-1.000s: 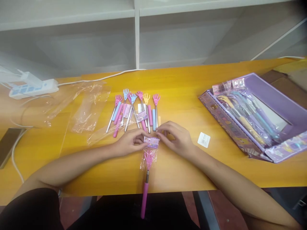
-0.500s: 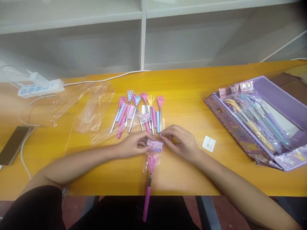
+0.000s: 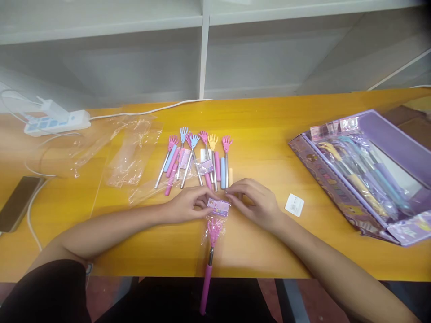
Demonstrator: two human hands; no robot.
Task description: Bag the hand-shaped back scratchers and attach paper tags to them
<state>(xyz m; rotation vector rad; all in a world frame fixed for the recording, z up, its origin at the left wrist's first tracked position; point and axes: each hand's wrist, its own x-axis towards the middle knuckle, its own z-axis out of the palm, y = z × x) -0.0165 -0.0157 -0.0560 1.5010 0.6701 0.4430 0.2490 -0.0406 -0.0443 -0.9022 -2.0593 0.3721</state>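
A small purple printed card (image 3: 218, 207) tops a clear bag holding a pink hand-shaped back scratcher (image 3: 207, 282), whose handle extends past the table's front edge. My left hand (image 3: 191, 204) pinches the card's left side between thumb and fingers. At the card's upper right corner, my right hand (image 3: 254, 202) has thumb and index finger pressed together; anything between them is too small to make out. Just beyond both hands lie several back scratchers with pink, blue and yellow heads (image 3: 212, 142), along with loose coloured handles and cards.
An open purple box (image 3: 319, 179) with several bagged scratchers stands at the right. Near it lies a white label (image 3: 294, 205). Clear plastic bags (image 3: 129, 154), a power strip (image 3: 60, 124) and a phone (image 3: 20, 202) are on the left. Shelving (image 3: 203, 54) rises behind.
The view has shifted slightly. Both hands keep nearly the same pose around the card, and the bagged scratcher has hardly moved.
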